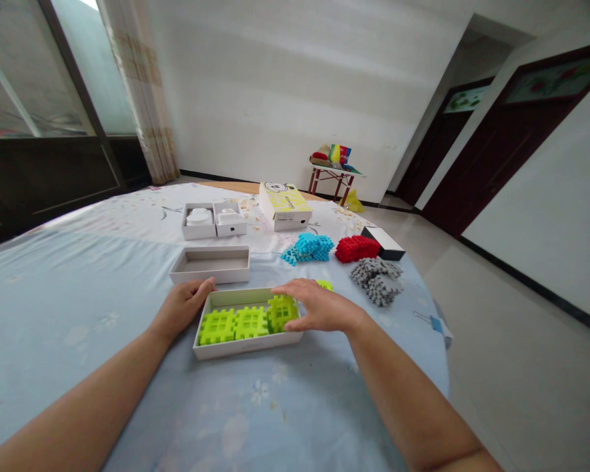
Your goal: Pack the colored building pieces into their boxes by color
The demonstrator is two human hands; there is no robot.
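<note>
Head view, the only one here. The left hand [183, 307] lies flat against the white tray [248, 344] at its nine o'clock end, fingers loose along the rim and gripping nothing, seemingly there to stop the tray sliding on the cloth. At the tray's three o'clock end the right hand [319, 307] is draped over the third green block [281, 312], fingertips on its top edge; whether those fingers truly pinch it or merely rest there, I cannot tell.

That block stands tipped up, leaning on its neighbours, while two more green blocks [233, 324] lie flat in a row. The tray's long axis runs nine to three across the view, and the row follows it.

At twelve o'clock from the tray sits an empty grey box [210, 264]. Further out, toward one and two o'clock, lie heaps of blue blocks [309, 248], red blocks [356, 248] and grey blocks [377, 280]. A yellow box [284, 204] rests beyond, all on the pale blue tablecloth [69, 295].
</note>
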